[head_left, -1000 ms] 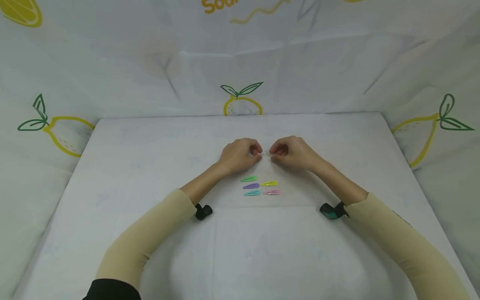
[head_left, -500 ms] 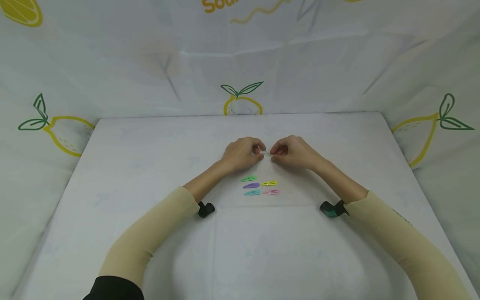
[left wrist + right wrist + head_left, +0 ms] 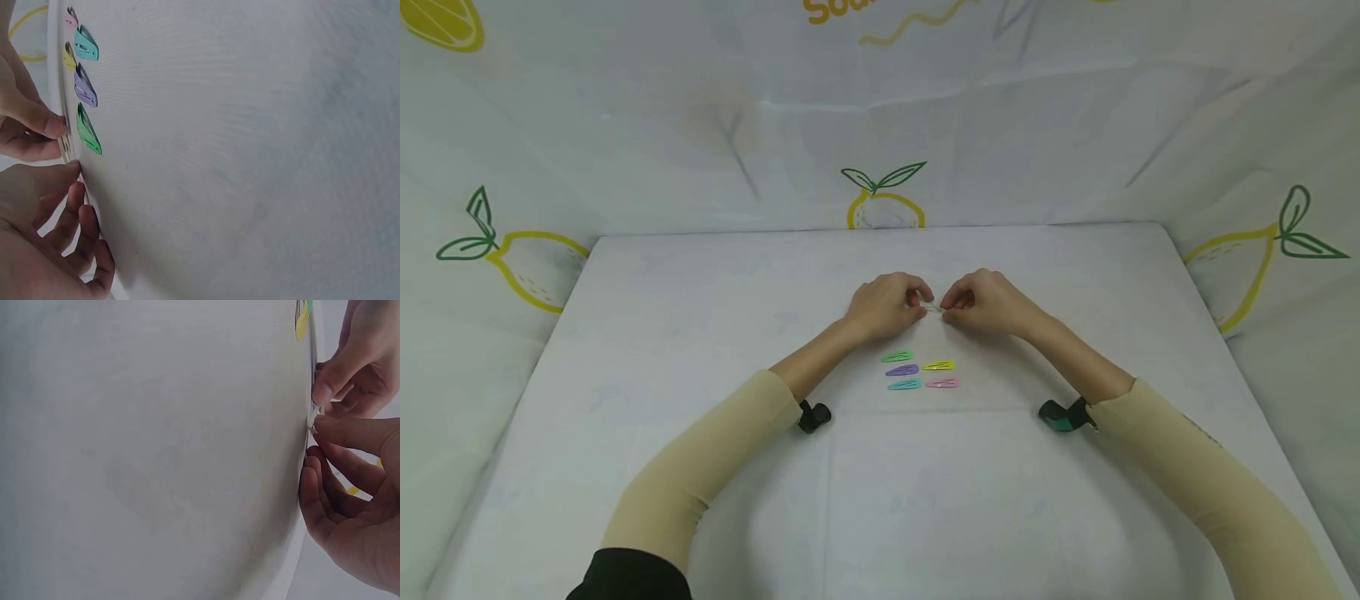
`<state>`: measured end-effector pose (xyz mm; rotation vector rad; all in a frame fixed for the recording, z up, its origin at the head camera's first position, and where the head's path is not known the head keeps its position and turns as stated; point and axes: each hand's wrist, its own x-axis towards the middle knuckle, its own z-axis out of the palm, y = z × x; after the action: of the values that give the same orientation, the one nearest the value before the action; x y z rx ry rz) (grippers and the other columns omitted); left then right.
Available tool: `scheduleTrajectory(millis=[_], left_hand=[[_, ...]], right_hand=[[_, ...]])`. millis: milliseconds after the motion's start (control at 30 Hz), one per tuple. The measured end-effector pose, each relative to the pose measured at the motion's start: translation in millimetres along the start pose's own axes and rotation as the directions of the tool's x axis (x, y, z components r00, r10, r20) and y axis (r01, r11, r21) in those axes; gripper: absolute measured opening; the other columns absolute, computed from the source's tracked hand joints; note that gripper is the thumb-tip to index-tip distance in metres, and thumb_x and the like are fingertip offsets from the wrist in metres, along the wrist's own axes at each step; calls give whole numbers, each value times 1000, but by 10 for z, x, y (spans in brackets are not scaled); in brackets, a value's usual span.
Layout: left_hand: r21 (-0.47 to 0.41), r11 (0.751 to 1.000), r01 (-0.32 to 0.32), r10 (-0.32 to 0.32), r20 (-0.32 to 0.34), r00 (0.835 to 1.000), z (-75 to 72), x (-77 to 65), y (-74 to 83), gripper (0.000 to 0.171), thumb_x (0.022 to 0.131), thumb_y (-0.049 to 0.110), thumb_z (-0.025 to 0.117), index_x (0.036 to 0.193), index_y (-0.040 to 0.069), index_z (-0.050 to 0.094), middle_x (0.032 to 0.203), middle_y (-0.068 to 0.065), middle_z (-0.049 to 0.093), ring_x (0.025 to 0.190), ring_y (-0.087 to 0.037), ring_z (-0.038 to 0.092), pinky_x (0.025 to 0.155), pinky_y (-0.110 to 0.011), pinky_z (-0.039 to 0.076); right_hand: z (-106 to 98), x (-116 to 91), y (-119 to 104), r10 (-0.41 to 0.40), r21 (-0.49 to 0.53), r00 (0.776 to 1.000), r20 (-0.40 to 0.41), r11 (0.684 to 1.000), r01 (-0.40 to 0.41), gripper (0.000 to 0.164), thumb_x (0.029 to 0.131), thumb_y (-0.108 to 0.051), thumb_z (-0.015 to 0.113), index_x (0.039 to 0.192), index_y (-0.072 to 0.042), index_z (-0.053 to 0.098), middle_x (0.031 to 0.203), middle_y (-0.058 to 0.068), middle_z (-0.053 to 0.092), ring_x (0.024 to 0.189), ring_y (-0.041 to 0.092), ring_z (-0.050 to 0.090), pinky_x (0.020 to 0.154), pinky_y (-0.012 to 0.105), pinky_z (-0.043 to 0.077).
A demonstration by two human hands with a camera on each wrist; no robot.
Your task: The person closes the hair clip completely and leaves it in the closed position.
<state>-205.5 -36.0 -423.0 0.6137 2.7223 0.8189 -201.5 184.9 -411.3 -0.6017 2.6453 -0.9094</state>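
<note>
Between my two hands is a small whitish hair clip, slim and partly covered by fingertips. My left hand pinches its left end between thumb and forefinger. At the other end, my right hand does the same. The left wrist view shows the clip as a pale slotted strip; whether it is snapped open cannot be told. Nearer the person lie a green hair clip, a purple one, a turquoise one, a yellow one and a pink one.
A white cloth covers the table. Behind it and at both sides hangs a white sheet with lemon prints. Dark wrist cameras stick out from the beige sleeves.
My left hand has shifted slightly right, closer to the right hand, and less of the whitish clip shows between them. The right hand has barely moved. The coloured clips lie as before.
</note>
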Motion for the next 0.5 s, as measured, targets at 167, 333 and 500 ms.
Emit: scheduleTrajectory(millis=[167, 333, 500], left_hand=[[-1, 1000, 9, -9, -2, 1000, -5, 0, 5, 17, 101, 22, 76, 118, 20, 79, 105, 2, 75, 95, -16, 65, 81, -35, 47], [2, 1000, 7, -7, -2, 1000, -14, -24, 16, 14, 101, 22, 77, 114, 20, 79, 104, 2, 75, 96, -16, 66, 81, -36, 49], [-7, 1000, 7, -7, -9, 1000, -25, -67, 32, 12, 100, 23, 77, 111, 19, 78, 105, 2, 75, 96, -16, 66, 81, -36, 48]], right_hand=[[0, 2, 6, 1, 0, 1000, 0, 1000, -1, 10, 96, -5, 76, 102, -1, 83, 96, 13, 82, 88, 23, 72, 84, 31, 55], [-1, -2, 17, -10, 6, 1000, -7, 1000, 10, 9, 96, -4, 76, 101, -1, 83, 97, 14, 82, 88, 24, 72, 83, 31, 56], [1, -7, 27, -16, 21, 1000, -9, 1000, 16, 9, 97, -4, 75, 101, 0, 83, 98, 15, 81, 89, 24, 72, 84, 31, 56]])
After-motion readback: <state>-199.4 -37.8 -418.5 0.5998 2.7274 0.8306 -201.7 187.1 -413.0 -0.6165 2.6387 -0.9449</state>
